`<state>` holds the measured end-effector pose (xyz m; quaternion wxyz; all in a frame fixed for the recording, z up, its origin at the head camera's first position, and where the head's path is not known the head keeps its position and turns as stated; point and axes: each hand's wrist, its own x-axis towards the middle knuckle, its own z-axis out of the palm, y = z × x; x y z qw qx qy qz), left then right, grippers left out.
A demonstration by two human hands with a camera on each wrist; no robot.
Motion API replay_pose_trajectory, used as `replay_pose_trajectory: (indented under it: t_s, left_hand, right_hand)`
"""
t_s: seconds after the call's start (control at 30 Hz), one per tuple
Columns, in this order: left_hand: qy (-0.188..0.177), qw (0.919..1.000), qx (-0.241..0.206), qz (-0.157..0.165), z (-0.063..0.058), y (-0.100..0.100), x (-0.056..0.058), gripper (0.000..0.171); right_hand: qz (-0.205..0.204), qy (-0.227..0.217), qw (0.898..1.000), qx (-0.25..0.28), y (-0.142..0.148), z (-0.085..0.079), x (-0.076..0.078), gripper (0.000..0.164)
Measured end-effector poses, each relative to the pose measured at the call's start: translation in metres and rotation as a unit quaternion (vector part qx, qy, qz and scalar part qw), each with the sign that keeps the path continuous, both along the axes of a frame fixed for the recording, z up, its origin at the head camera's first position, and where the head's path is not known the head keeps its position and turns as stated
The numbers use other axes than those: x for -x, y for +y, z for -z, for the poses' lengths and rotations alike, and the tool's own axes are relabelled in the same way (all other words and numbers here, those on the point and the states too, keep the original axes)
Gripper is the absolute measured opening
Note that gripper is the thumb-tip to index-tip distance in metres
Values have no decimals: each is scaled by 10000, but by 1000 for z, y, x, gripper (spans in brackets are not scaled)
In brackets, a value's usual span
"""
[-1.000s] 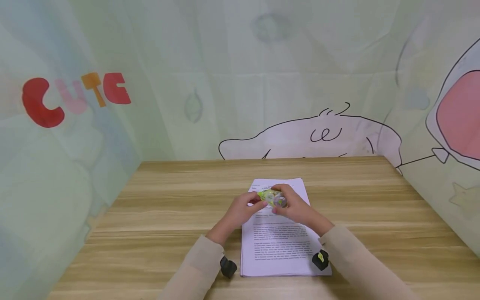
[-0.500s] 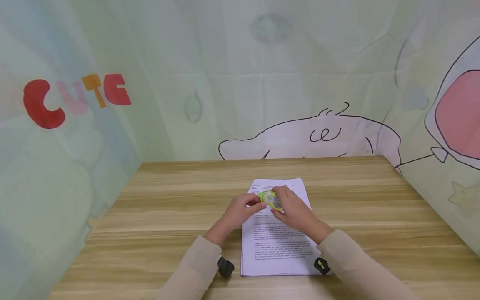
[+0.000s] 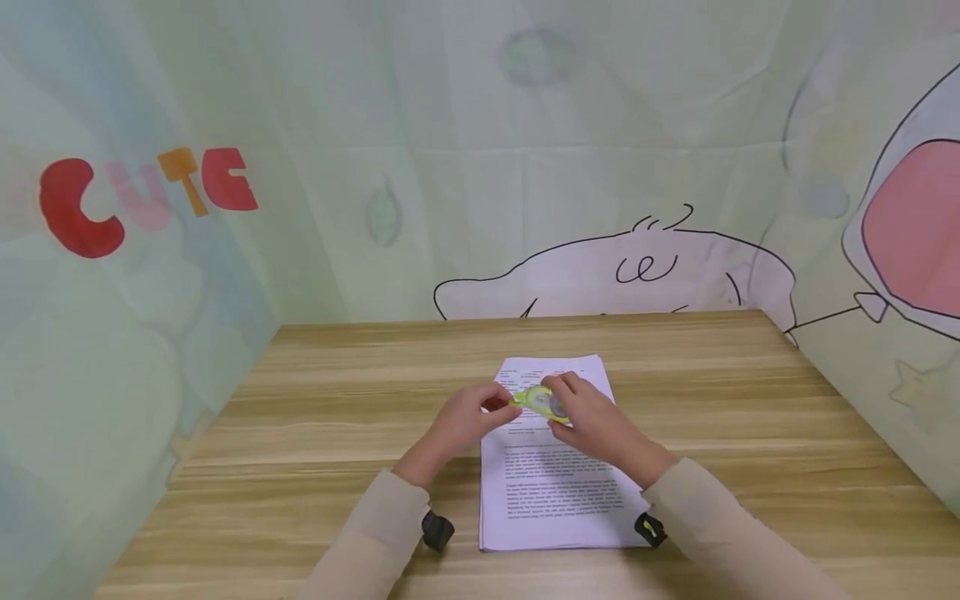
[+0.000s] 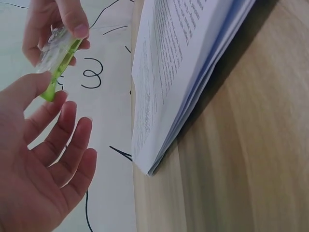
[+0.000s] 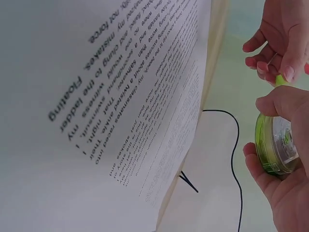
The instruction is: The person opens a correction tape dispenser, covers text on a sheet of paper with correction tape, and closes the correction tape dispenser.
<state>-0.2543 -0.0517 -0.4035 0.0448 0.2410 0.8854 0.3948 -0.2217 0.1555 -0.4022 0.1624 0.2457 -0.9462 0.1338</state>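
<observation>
Held above the printed pages is a correction tape (image 3: 540, 402) with a clear body and bright green edges. My right hand (image 3: 603, 421) grips its round rear end between thumb and fingers, as the right wrist view shows. With thumb and index finger, my left hand (image 3: 465, 419) pinches the narrow green tip (image 4: 48, 93); its other fingers are loosely spread in the left wrist view. The stack of paper (image 3: 558, 500) lies below both hands, covered in lines of print. Fingers hide part of the tape's body.
A wooden table (image 3: 345, 400) carries the paper stack, whose edges look slightly uneven. Printed fabric (image 3: 337, 208) with cartoon drawings hangs behind the table and along its sides. A black wrist device (image 3: 437, 531) sits at the left sleeve.
My left hand has moved slightly left and the green tip shows more clearly between its fingers. The tape has turned a little in my right hand. The paper stays in place.
</observation>
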Motion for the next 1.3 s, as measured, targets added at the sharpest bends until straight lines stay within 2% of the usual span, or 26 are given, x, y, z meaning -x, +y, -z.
replay_pose_trajectory:
  t_s: [0.17,0.33,0.47,0.6,0.7,0.8,0.93,1.0,1.07,1.17,1.3]
  left_hand:
    - [87,9998,151,35,-2,-2,1,21]
    - [408,9977,519,177,-4,0,0,20]
    - [685,9929,933,280,-6,2,-3,21]
    - [1009,9867,1225,357,-5,3,-5,25]
    - [1234,9840,1222,399,-2,5,-6,26]
    - [1342,9825,1236,386,2,6,-7,29]
    - [1330,9819,1329,221,7,4,-9,42]
    - [1258,9811,1469,25,10,1,-10,50]
    - [1260,9785,1623,-177,12,-2,-10,56]
    - [1298,9708,1933,-570,14,-6,-8,65]
    - [1265,9567,2402,-1052,16,-13,-2,75]
  right_hand:
    - [-36,50,10000,-1,1,1,-2,54]
    - [-59,255,9996,83,3,1,-6,51]
    - [52,374,9989,-263,4,0,-9,51]
    - [235,238,9959,-838,3,-3,-14,56]
    - [303,167,9936,-1075,2,-3,-18,58]
    - [344,92,9942,-1010,3,-1,-19,56]
    - [500,-262,9945,-877,8,1,-16,55]
    - [737,-704,9920,-740,14,1,-14,56]
    - [1064,-1228,9853,-520,22,0,-11,58]
    - [1553,-1752,9718,-277,38,-1,-7,61]
    - [1970,-1941,9608,-217,58,2,-2,61]
